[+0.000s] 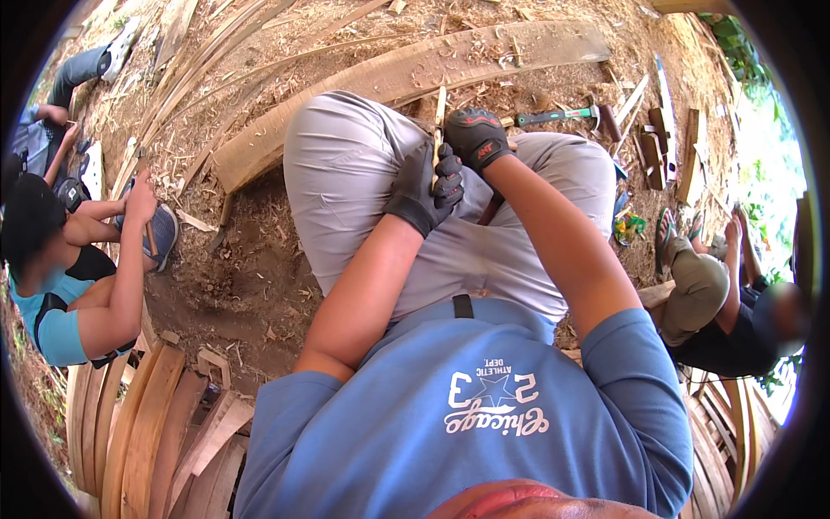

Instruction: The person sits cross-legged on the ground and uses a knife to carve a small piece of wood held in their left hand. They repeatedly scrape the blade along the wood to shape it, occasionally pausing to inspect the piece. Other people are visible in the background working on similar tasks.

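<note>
1. The gloved left hand (428, 183) wraps firmly round a slim wooden strip (440, 112) — forearm angled toward the wide plank (406, 73).
2. That strip sits just short of the plank, tip pointing at it.
3. The gloved right hand (476, 138), closer to the plank, bunches beside the strip — what it grips, I can't tell.

One head-worn fisheye looks down, close over the lap (432, 259); its edges seem warped.

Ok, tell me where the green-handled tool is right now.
In the head view, the green-handled tool lies at upper right, on the ground just beyond the person's right knee and to the right of the gloved right hand.
</note>
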A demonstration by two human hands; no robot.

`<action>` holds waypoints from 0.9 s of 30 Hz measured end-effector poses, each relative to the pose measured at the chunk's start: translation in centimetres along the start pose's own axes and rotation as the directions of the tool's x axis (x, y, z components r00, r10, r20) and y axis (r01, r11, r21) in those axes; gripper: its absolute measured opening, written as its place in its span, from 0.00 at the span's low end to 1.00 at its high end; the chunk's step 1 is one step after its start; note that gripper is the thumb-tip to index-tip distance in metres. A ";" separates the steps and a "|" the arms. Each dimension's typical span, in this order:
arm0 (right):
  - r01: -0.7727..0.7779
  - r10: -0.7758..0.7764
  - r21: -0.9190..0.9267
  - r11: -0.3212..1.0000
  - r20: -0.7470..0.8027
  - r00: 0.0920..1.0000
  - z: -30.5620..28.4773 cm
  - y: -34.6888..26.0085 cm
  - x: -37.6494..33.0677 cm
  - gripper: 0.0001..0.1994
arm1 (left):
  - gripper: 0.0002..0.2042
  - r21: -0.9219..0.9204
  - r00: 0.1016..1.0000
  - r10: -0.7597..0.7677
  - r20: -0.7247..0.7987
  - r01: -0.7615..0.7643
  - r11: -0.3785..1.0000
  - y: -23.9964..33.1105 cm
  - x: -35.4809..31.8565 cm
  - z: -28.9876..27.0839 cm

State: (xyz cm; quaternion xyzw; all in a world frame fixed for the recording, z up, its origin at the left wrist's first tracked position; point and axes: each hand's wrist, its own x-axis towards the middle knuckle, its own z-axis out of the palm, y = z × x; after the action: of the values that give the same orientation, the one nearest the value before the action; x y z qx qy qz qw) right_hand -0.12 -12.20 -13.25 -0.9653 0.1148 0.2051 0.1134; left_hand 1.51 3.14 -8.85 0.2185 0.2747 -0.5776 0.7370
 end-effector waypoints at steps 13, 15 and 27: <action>-0.128 0.124 0.033 0.991 0.095 0.988 2.9 1.0 5.5 0.16 | 0.12 0.083 0.978 0.017 -0.208 0.000 0.997 -0.8 0.4 0.5; -0.082 0.082 0.036 0.996 0.010 0.997 2.5 3.2 5.6 0.16 | 0.13 0.171 0.984 0.031 -0.177 0.000 0.985 -1.3 0.3 0.2; 0.111 -0.110 -0.015 0.994 0.049 0.993 -0.9 3.8 4.6 0.12 | 0.14 0.226 0.988 0.101 -0.116 -0.073 0.971 -1.1 3.1 0.0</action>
State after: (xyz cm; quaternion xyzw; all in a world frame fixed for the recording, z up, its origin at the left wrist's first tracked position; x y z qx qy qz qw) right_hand 3.32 -16.87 -15.06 -0.9659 0.0567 0.2228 0.1189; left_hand 1.01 0.56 -10.91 0.3472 0.2453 -0.5565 0.7139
